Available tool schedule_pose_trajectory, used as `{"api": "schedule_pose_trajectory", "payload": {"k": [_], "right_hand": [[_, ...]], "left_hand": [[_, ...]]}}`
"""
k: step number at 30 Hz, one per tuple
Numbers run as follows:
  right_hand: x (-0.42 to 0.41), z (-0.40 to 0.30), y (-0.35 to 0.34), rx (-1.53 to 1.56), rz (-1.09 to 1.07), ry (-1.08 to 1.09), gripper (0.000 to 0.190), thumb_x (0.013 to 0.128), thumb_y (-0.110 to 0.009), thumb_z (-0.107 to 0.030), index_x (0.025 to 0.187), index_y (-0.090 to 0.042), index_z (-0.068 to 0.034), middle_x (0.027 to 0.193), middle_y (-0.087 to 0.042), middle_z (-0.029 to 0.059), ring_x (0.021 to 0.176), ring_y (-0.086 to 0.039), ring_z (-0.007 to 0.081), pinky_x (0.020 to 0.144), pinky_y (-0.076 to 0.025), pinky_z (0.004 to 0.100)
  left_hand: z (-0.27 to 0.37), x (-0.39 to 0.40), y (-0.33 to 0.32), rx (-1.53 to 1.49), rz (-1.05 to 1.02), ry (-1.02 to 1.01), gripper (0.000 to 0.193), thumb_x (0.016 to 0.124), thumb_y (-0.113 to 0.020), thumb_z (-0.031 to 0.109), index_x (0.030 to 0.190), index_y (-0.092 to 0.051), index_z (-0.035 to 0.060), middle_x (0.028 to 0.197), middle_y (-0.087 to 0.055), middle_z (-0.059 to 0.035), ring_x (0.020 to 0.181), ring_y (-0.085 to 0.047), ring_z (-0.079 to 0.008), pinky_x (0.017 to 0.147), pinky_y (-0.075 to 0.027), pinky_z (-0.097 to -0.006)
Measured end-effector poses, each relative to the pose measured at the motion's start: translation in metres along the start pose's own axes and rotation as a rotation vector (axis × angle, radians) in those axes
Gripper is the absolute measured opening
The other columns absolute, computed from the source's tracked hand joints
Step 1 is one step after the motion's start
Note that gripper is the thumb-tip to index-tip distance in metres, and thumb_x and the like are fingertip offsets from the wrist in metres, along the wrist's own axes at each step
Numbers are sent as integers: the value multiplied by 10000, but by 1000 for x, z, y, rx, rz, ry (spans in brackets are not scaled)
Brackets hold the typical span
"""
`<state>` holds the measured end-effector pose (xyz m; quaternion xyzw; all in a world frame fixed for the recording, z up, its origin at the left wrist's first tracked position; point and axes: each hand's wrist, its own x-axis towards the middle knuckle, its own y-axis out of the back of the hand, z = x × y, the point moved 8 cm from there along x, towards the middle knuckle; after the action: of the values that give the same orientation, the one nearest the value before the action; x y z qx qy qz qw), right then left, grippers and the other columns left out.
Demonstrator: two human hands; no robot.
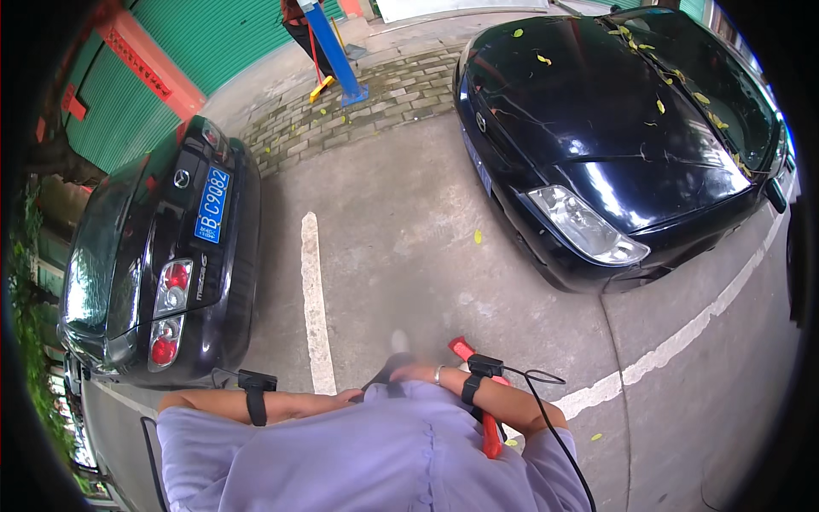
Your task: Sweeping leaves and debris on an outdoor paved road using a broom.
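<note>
Both my hands are at my waist, in front of a light purple shirt point(358, 454). My left hand point(349, 395) lies by the shirt's edge, its fingers largely hidden against dark cloth. My right hand point(413, 372), with a silver bracelet point(437, 374) at the wrist, rests over the top of the shirt's lower edge; whether it grips anything cannot be told. Small black devices are strapped on my left forearm point(257, 382) and right forearm point(485, 366). Beside and under my right arm show parts of a red object point(462, 349), of unclear kind.
A dark Mazda car's rear point(240, 269) stands at left. At right is another dark car's hood point(576, 96), with fallen leaves. A blue post point(339, 57) rises ahead on brick paving; a person point(295, 16) stands behind it, near a yellow broom head point(321, 89). A cable point(556, 435) hangs by my right arm.
</note>
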<state>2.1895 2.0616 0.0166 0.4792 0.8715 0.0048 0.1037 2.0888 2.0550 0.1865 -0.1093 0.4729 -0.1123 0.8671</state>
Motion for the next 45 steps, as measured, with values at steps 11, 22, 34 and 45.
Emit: {"api": "schedule_pose_trajectory", "payload": {"k": [11,22,34,45], "right_hand": [[7,25,-16,264,-3,31,322,774,-501,-163,1079,-476,-65,989,-540,61,925,-493,146,803,-373,251],[-9,26,-6,325,-95,-67,305,833,-405,-182,1099,-477,-52,1121,-480,67,1025,-441,162,893,-318,270],[12,39,-15,517,-2,29,252,794,-476,-110,1018,-529,-7,949,-576,74,868,-515,128,778,-399,261],[-5,31,-5,569,100,-101,265,789,-464,-80,1052,-490,-97,998,-518,61,932,-478,151,823,-371,255]], "left_hand": [[-30,-17,30,-55,-46,155,803,757,-530,162,1310,50,212,1216,-346,-132,1103,-334,-211,922,-254,-316],[-41,46,21,236,-108,-28,776,779,-532,184,1306,35,238,1337,-160,-103,1239,-145,-210,986,-179,-345],[-4,55,28,187,-49,-64,802,728,-574,199,1312,-24,203,1330,-171,-92,1237,-153,-207,994,-179,-335],[-2,34,28,169,-141,33,721,739,-526,117,1304,-80,82,1282,-264,-92,1164,-254,-157,948,-219,-255]]}}
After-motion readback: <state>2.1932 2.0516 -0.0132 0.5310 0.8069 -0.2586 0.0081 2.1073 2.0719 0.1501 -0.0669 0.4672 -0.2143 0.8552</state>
